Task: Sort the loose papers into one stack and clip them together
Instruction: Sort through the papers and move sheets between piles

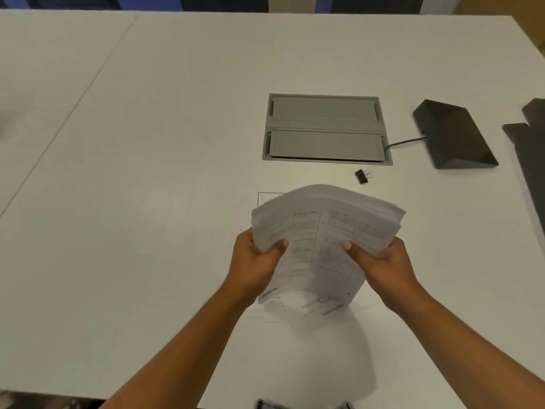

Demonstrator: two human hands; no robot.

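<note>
A thick stack of printed white papers is lifted off the white table, bowed upward in the middle. My left hand grips its left edge, thumb on top. My right hand grips the right edge the same way. More loose sheets lie flat on the table under and in front of the stack, and a corner of one sheet shows behind it. A small black binder clip rests on the table beyond the stack, to the right.
A grey cable hatch is set into the table behind the papers. A dark wedge-shaped device with a cable sits to its right, and dark flat pieces lie at the right edge.
</note>
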